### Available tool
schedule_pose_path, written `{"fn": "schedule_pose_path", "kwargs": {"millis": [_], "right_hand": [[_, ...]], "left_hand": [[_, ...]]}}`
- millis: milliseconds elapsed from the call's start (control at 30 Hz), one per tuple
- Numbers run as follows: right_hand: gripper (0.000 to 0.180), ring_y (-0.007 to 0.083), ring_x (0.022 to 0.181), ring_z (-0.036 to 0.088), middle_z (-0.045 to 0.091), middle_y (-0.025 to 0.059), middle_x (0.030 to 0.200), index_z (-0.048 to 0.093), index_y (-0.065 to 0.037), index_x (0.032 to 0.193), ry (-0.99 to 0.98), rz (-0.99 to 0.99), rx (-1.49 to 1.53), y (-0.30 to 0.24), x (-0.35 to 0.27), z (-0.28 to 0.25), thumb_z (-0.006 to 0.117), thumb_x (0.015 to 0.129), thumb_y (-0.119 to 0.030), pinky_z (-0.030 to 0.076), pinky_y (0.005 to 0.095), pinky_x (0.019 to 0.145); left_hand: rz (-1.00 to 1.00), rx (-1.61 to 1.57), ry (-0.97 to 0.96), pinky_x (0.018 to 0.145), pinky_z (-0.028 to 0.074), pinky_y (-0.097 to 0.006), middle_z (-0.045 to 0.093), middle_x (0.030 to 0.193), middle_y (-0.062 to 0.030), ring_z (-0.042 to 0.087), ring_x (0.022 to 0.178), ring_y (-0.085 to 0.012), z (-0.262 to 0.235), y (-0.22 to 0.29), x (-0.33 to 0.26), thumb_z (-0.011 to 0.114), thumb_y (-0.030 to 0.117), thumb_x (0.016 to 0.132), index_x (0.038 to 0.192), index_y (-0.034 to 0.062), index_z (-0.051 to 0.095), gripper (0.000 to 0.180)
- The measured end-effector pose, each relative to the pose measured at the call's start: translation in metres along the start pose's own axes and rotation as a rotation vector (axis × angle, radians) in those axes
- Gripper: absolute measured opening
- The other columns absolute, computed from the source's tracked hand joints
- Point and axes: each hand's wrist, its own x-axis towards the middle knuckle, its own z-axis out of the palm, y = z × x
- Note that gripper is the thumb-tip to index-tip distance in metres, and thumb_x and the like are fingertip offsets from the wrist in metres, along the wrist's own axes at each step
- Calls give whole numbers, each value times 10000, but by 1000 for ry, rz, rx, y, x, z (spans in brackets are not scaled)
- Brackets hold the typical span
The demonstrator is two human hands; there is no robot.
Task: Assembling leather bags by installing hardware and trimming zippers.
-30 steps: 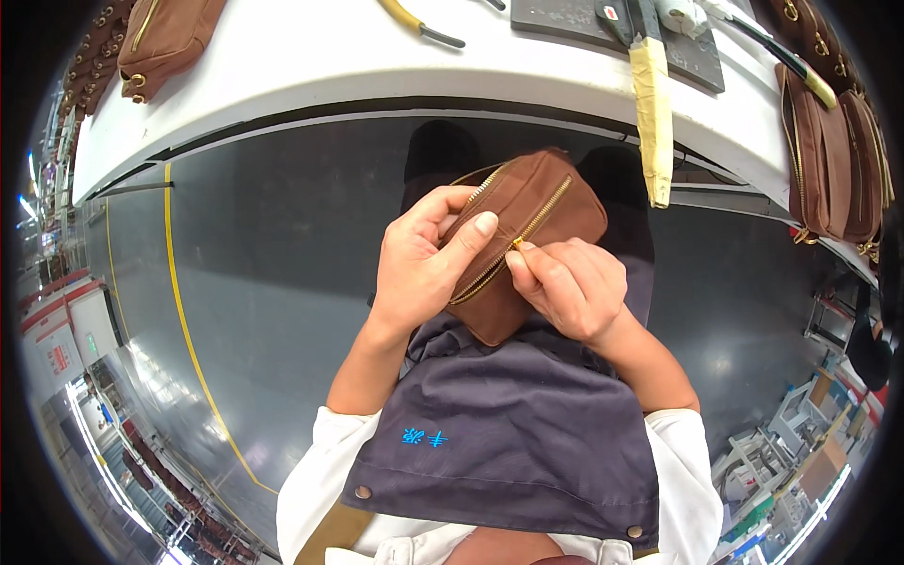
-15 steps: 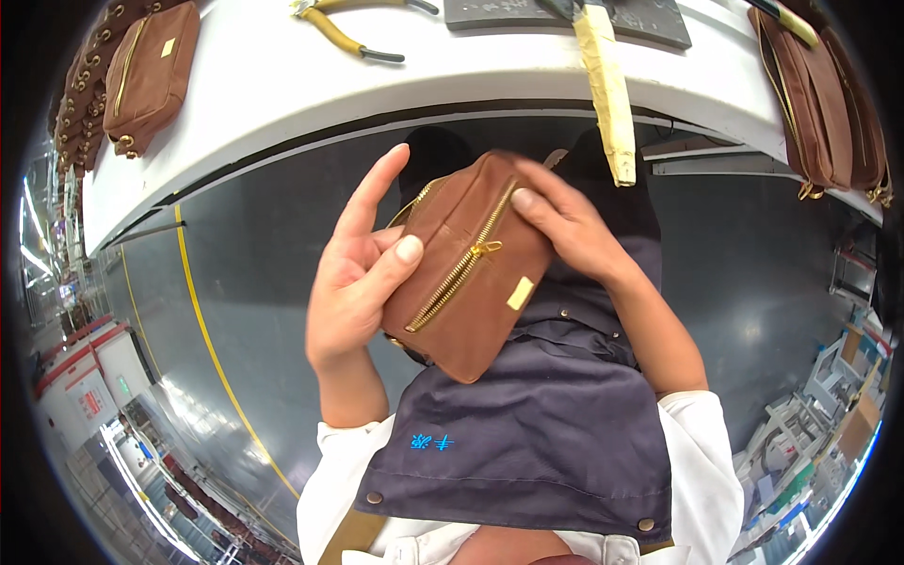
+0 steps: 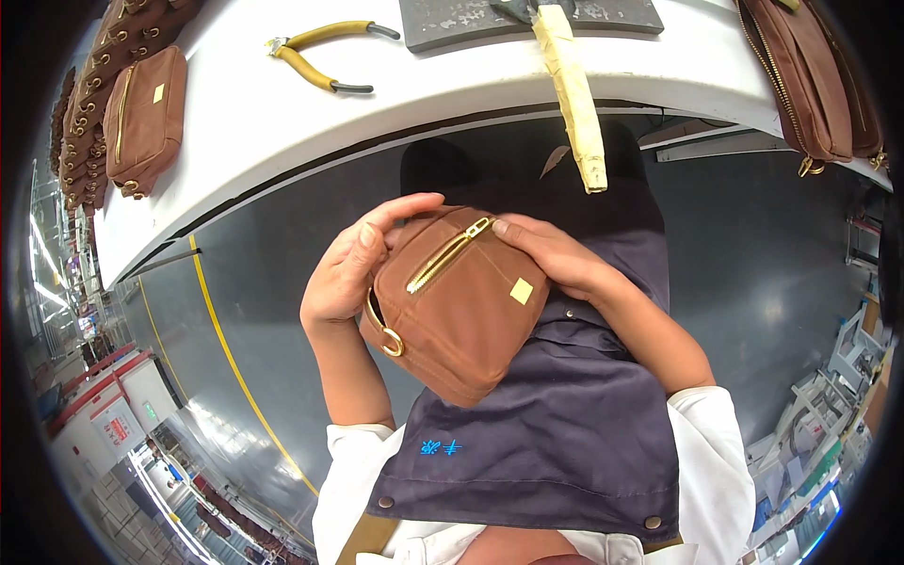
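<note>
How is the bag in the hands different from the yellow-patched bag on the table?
The held bag is between the left hand and right hand; the table bag rests on the table. The held bag's zipper slants; the table bag's runs nearly upright in the picture. The held bag looks bigger here than the table bag. Both are brown, with a gold zipper and yellow patch.

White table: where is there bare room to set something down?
The white table is bare between the brown bag at left and the yellow-handled pliers, and between the tape-wrapped handle and the brown bags at right, beside the dark slab. The far left is crowded with ringed brown goods; the held bag takes the middle, off the table.
</note>
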Motion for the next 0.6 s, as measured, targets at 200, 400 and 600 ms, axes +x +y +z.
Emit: {"fn": "schedule_pose_path", "kwargs": {"millis": [200,400,600], "right_hand": [[551,411,1132,625,667,233,1189,574,23,1319,475,-386,-841,-10,-18,-11,565,1003,-428,491,429,965],[501,433,1066,627,657,251,1158,538,16,1337,545,-462,-1132,-41,-45,16,599,981,-330,512,486,909],[396,349,1062,621,628,170,1236,649,-9,1181,382,-1044,-1396,-78,-42,62,744,800,-59,522,423,910]], "left_hand": [[-212,250,-35,1002,481,-281,622,1292,-82,582,1159,-123,2,-6,1,690,102,953,1424,-39,510,524],[-150,411,12,818,513,-238,708,1032,-20,603,910,-57,15,-13,0,641,-15,911,1277,18,667,368],[-53,553,33,683,492,-233,725,902,-5,596,767,-54,15,-19,-15,547,-47,845,1105,34,746,338]]}}
